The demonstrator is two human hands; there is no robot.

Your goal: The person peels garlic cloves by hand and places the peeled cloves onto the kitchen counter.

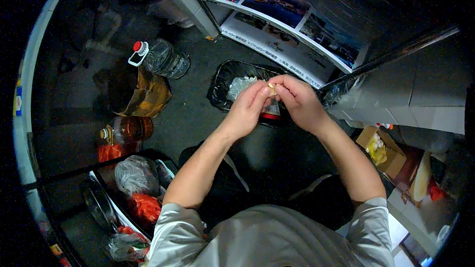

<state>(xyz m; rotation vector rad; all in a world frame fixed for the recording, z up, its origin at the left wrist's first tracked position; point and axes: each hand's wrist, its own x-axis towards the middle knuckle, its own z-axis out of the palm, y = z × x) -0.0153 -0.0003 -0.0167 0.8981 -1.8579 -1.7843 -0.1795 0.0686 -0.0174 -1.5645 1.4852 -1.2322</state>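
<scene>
My left hand (249, 106) and my right hand (298, 101) meet in front of me with the fingertips together. Between them is a small pale piece (271, 88) that looks like a garlic clove, pinched by the thumbs and fingers of both hands. Directly beneath is a bin lined with a black bag (216, 91). Clear crumpled plastic (239, 88) lies inside it, along with something red and white, partly hidden by my hands.
A large clear bottle with a red cap (168, 58) stands on the floor at left, near a brown bag (151, 94) and a bottle of amber liquid (133, 128). Plastic bags (136, 175) fill a lower-left container. At right sits a cardboard box (394, 160) with white and yellow contents.
</scene>
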